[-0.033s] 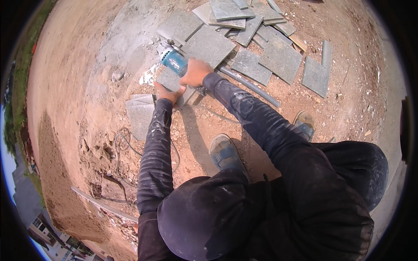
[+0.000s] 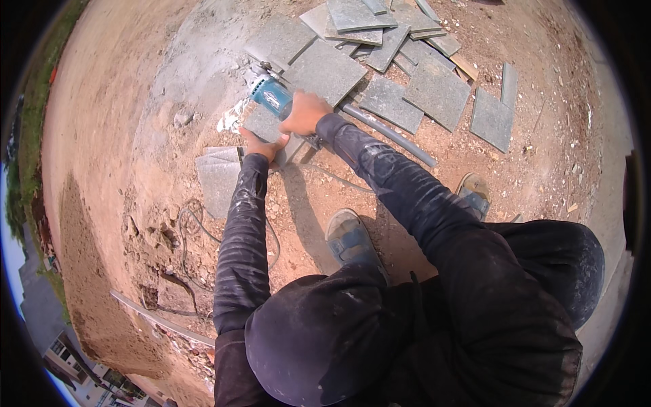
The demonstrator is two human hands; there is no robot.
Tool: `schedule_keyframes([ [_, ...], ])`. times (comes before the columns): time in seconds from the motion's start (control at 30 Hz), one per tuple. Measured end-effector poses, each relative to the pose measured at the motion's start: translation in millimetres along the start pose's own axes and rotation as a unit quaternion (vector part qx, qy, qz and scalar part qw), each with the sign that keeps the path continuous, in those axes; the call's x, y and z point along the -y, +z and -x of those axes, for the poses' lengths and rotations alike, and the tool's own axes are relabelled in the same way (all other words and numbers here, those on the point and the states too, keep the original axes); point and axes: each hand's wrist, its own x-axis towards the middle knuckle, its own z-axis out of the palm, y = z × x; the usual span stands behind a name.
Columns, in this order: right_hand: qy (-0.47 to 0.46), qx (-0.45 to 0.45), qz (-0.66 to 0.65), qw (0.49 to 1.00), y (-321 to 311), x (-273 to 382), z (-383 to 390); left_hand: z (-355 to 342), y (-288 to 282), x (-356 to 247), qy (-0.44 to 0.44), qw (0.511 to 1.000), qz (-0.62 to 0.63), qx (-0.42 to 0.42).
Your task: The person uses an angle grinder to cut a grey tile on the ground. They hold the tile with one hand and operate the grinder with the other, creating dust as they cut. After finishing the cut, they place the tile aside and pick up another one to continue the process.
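I count one teal grinder (image 2: 271, 96) and my two hands: the right hand (image 2: 305, 113) on the grinder, the left hand (image 2: 263, 144) just on my side of it. One grey slab (image 2: 261, 126) sits close under the grinder. Right of the grinder I have one grey pipe (image 2: 393, 136), one wood offcut (image 2: 463, 66) and, farthest out, two separate tile pieces (image 2: 492, 120). The tile heap (image 2: 359, 15) beyond and right of the grinder holds at least eight; overlaps hide the full number. My two sandals (image 2: 349, 239) stand nearer me than the grinder, to its right.
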Motion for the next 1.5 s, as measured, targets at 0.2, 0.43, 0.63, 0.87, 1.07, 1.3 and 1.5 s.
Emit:
schedule_keyframes([
  [0.2, 0.026, 0.02, 0.003, 0.999, -4, -1, 4, 14, -1, -14, -0.018, 0.999, 0.002, 0.028],
  [0.43, 0.02, 0.031, 0.006, 0.999, -10, 2, 11, -10, 2, 7, 0.008, 0.999, -0.033, -0.011],
  [0.63, 0.021, 0.02, 0.009, 1.0, -7, -2, 14, -8, 5, 5, 0.022, 1.0, 0.001, -0.012],
  [0.87, 0.024, 0.029, 0.003, 0.999, -10, 0, 21, -11, 2, 10, 0.029, 0.999, 0.023, -0.009],
  [1.07, 0.028, 0.032, 0.002, 0.999, -11, -4, 25, 4, 1, -5, 0.005, 1.0, 0.019, 0.008],
  [1.3, 0.028, 0.035, -0.007, 0.999, -10, -6, 27, -7, 1, 4, 0.019, 1.0, -0.01, -0.005],
  [1.5, 0.031, 0.035, 0.016, 0.999, -11, -8, 32, 6, 3, -6, 0.001, 1.0, 0.006, 0.0],
])
